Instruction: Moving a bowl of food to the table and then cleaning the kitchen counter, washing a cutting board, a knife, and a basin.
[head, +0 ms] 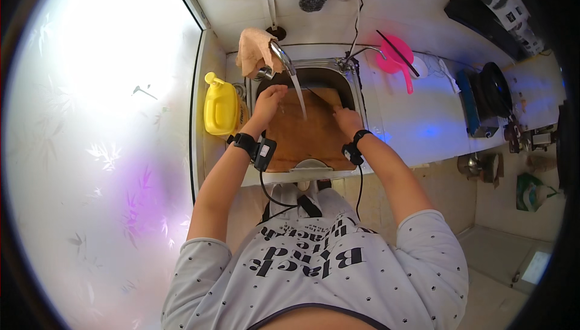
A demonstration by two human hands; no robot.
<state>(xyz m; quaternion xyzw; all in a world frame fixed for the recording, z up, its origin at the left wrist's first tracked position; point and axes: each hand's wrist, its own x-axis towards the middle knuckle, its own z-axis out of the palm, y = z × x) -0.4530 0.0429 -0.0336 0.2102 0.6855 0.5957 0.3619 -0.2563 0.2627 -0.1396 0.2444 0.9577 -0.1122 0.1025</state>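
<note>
A wooden cutting board (303,144) lies over the sink (358,85), and water runs onto it from the curved metal faucet (283,58). My right hand (348,120) is closed around the handle of a dark-bladed knife (319,98), whose blade points up and left over the board. Left of the stream, my left hand (271,99) is raised over the board's left edge with its fingers bent together; nothing can be made out in it. A few drops show beside its fingers. A peach-coloured cloth (256,51) hangs over the faucet's base.
A yellow jug with a pump top (221,108) stands left of the sink. A pink dipper (394,55) with a dark stick across it rests on the right counter (408,117), near a small thin faucet (369,50). Farther right, a black pan (495,89) sits on a stove.
</note>
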